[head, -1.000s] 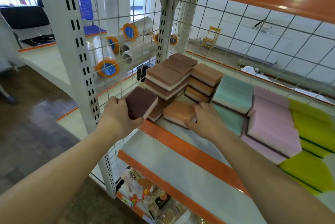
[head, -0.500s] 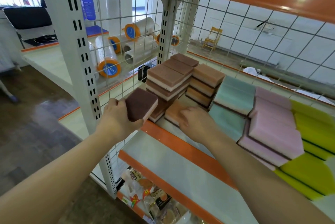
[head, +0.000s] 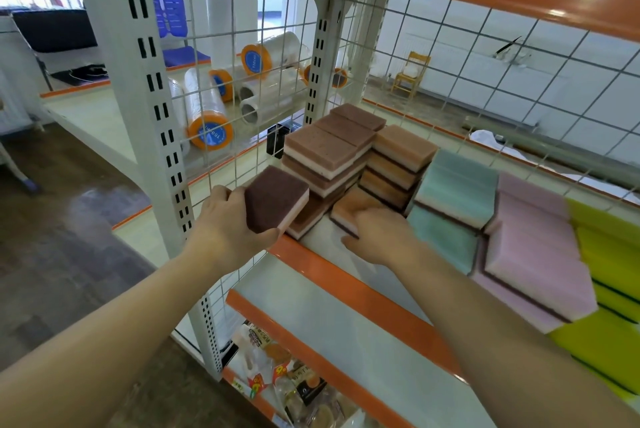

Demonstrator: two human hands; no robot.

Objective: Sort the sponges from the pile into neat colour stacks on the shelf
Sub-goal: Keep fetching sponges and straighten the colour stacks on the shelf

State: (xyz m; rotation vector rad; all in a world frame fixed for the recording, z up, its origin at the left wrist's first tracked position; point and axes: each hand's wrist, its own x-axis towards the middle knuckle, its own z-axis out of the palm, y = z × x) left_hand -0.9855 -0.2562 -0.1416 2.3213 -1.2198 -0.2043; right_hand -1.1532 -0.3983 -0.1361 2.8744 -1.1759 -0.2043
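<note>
Head view: left hand (head: 225,230) grips brown sponge (head: 275,198), right hand (head: 381,237) holds orange sponge (head: 349,207)

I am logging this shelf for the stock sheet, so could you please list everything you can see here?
brown sponge stack: several, brown, shelf's left end
dark brown sponge: one, held up at the shelf's front edge
orange sponge stack: several, right of brown
loose orange sponge: one, on the shelf, in front
teal sponges: several, centre
pink sponges: several, right
yellow-green sponges: several, far right
film rolls: several, orange-capped, behind the mesh
packaged snacks: shelf below
wooden chair: one, background
left hand: grips dark brown sponge
right hand: grasping loose orange sponge
</note>
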